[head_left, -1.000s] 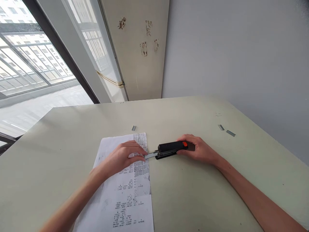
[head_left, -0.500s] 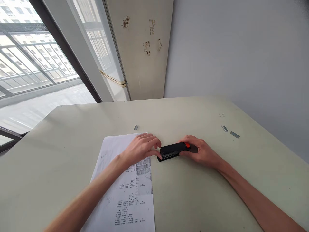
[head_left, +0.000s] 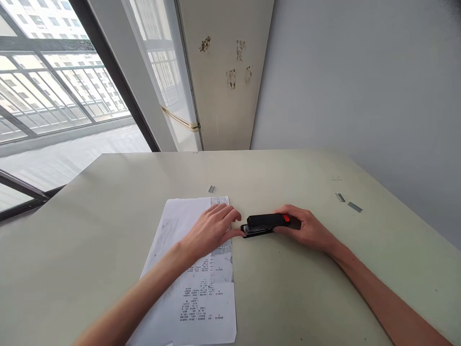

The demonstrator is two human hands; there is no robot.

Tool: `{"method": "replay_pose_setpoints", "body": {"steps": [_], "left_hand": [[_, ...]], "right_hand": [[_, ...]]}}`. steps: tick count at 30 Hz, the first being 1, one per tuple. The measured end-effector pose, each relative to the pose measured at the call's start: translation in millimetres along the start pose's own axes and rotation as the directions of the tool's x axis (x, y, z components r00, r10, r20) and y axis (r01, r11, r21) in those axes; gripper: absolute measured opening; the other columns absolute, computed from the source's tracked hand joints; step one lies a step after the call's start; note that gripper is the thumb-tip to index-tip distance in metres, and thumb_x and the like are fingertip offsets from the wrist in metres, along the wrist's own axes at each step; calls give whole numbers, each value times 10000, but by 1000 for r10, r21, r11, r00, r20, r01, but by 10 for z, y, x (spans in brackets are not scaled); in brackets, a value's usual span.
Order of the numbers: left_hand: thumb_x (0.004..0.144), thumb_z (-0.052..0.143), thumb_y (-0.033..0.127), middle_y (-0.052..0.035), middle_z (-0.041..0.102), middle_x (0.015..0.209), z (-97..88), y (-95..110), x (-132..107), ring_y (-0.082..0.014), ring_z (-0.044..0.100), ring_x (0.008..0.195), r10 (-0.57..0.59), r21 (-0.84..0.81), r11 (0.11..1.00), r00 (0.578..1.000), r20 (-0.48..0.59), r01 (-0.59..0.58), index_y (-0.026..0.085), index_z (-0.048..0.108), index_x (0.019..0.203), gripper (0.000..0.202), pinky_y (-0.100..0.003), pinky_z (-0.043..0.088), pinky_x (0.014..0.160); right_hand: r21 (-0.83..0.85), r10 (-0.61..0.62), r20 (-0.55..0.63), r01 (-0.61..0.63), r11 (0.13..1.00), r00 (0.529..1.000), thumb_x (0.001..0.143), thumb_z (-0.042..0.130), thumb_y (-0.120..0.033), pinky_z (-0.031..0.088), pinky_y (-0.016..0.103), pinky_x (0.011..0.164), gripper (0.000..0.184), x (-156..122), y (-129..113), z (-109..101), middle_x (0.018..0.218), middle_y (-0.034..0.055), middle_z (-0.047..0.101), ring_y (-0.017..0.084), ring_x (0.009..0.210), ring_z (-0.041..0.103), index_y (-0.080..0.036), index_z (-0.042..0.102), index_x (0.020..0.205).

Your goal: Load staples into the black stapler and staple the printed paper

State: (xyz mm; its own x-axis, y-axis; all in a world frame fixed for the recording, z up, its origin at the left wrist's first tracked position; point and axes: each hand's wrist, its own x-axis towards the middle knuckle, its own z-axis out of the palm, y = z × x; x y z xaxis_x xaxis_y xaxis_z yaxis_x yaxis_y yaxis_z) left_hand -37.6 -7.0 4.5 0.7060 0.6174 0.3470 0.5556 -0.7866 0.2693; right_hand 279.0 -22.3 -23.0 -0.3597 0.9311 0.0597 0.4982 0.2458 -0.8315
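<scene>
A black stapler (head_left: 268, 221) with a red patch near its rear lies on the table, its nose pointing left. My right hand (head_left: 300, 226) is wrapped around its rear end, thumb on the near side and fingers over the far side. My left hand (head_left: 218, 226) rests over the right edge of a printed paper sheet (head_left: 198, 307), thumb stretched out to the stapler's nose, fingers loosely bent and apart from the thumb. The tip of that thumb meets the front of the stapler's base. A gap shows between the stapler's upper arm and base. My left forearm covers part of the sheet.
A short strip of staples (head_left: 211, 189) lies beyond the sheet. Two more strips, one nearer (head_left: 355, 207) and one farther (head_left: 340, 197), lie at the right, with tiny loose bits (head_left: 336, 178) behind. A wall (head_left: 360, 96) borders the pale table (head_left: 288, 298); a window stands at left.
The view has shifted, so the table and things on it appear farther right. My left fingers have straightened a little, and the gap at the stapler's front looks wider.
</scene>
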Motion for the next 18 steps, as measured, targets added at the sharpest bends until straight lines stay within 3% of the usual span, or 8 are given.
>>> {"method": "replay_pose_setpoints", "body": {"steps": [3, 5, 8, 11, 14, 18], "left_hand": [[1080, 539, 522, -89, 701, 1251, -258, 153, -404, -270, 660, 1148, -27, -65, 997, 993, 119, 35, 231, 633, 1223, 337, -437, 558, 953], [1055, 593, 517, -87, 638, 1444, -419, 259, -755, -314, 565, 1374, -71, -79, 993, 982, 176, 86, 276, 616, 1334, 370, -482, 540, 1072], [936, 699, 646, -67, 408, 1696, -546, 420, -1289, -387, 358, 1564, -171, -34, 982, 952, 252, 185, 369, 408, 1611, 786, -575, 464, 1191], [801, 738, 783, -85, 294, 1739, -531, 588, -1685, -462, 234, 1598, -225, 22, 973, 926, 302, 229, 362, 154, 1718, 1166, -671, 427, 1182], [781, 785, 746, -68, 271, 1734, -485, 728, -1875, -470, 221, 1594, -255, 36, 966, 915, 313, 257, 370, 110, 1718, 1214, -672, 434, 1168], [928, 733, 565, -26, 265, 1733, -495, 806, -1928, -436, 223, 1596, -242, 24, 969, 918, 313, 247, 384, 135, 1711, 1002, -644, 432, 1178]], "right_hand": [[-8, 9, -3, -9, 1000, 1000, 927, 736, -506, 502, 350, 831, 263, -8, 6, 0, 1031, 14, 719, 217, 905, 629, -303, 726, 1094], [-14, 3, -1, -3, 1000, 1000, 928, 734, -508, 505, 353, 828, 267, -9, 15, 0, 1036, 15, 719, 219, 902, 627, -305, 726, 1102], [-25, -16, 16, 16, 1000, 1000, 924, 733, -524, 514, 361, 811, 277, -20, 16, 1, 1022, 19, 724, 226, 883, 630, -306, 729, 1095], [-49, -41, 39, 43, 998, 998, 908, 751, -524, 519, 384, 845, 277, -44, -2, 8, 1031, 22, 747, 247, 930, 645, -313, 736, 1087], [-63, -62, 53, 65, 996, 997, 887, 773, -526, 518, 415, 909, 284, -56, -19, 14, 1043, 31, 763, 269, 995, 656, -314, 747, 1073], [-72, -47, 58, 51, 996, 997, 874, 778, -550, 526, 419, 924, 293, -31, -16, 7, 1011, 30, 757, 268, 987, 667, -312, 761, 1043]]}}
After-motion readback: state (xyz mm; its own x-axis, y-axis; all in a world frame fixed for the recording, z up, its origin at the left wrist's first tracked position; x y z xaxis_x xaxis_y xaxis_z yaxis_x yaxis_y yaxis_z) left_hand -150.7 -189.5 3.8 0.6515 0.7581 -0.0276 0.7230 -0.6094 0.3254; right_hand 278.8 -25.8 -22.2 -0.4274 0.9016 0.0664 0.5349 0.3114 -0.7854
